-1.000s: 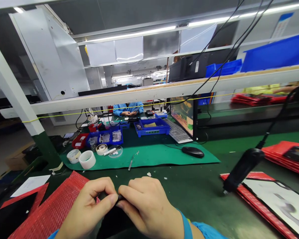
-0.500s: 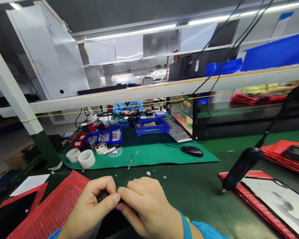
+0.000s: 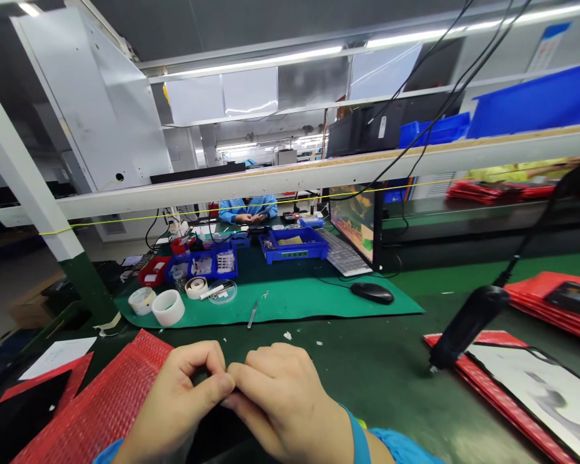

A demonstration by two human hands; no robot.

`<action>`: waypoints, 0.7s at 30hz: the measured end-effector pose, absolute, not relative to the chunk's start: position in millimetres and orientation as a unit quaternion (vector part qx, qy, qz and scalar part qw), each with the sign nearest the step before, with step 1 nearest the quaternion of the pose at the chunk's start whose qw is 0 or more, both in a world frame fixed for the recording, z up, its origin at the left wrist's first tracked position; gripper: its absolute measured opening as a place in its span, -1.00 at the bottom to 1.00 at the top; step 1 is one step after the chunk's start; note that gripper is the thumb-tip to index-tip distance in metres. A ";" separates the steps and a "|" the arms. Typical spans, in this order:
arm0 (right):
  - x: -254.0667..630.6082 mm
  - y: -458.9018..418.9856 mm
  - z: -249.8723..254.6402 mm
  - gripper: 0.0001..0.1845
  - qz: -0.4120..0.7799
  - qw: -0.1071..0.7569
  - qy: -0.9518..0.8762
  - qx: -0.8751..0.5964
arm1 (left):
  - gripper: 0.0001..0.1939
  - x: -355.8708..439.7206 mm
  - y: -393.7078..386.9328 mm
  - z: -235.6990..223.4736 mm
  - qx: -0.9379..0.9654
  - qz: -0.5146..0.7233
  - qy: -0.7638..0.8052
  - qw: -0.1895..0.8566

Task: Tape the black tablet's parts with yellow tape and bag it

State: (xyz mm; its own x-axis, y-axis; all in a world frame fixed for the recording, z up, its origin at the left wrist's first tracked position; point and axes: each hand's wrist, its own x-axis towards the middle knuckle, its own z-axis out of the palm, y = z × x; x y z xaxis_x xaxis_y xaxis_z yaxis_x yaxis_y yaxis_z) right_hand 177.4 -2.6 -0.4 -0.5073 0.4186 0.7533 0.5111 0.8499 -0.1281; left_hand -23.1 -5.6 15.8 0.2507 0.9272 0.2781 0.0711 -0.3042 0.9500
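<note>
My left hand (image 3: 183,390) and my right hand (image 3: 283,393) meet at their fingertips low in the middle of the view, over the bench's near edge. Thumb and forefinger of each are pinched together, and the other fingers curl in. Whatever sits between the tips is too small or too hidden to make out. Below the hands lies a dark area whose kind I cannot tell. Red bubble wrap (image 3: 111,393) lies just left of my left hand. Beyond the hands, tweezers (image 3: 254,312) rest at the front of the green mat (image 3: 290,301), with small white scraps (image 3: 287,336) nearby.
Tape rolls (image 3: 169,307), blue part trays (image 3: 297,247), a mouse (image 3: 373,292) and a monitor (image 3: 355,222) stand farther back. At right, a black electric screwdriver (image 3: 468,325) hangs by a framed panel (image 3: 536,386) on red wrap. A co-worker in blue sleeves (image 3: 265,206) sits opposite.
Almost nothing differs. My pinched fingers stay together, with only a very slight shift of the thumb and fingertips.
</note>
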 end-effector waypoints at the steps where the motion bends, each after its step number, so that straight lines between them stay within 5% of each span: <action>1: 178.2 -1.0 -0.4 -0.60 -0.053 0.419 -0.866 -0.268 | -0.35 -21.5 -5.5 17.2 0.650 0.481 0.383 0.447; 21: 187.2 19.1 0.2 -0.59 -0.020 0.428 -0.850 -0.307 | -0.55 -29.5 28.3 8.1 0.627 0.454 0.322 0.545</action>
State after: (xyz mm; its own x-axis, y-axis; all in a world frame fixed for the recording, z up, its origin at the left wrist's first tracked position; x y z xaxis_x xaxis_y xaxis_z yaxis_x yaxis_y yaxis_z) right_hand 187.2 19.1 0.2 -0.4452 0.5042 0.7400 0.5377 0.8114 -0.2294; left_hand -29.5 28.3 8.1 0.3792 0.8992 0.2181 -0.0909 -0.1984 0.9759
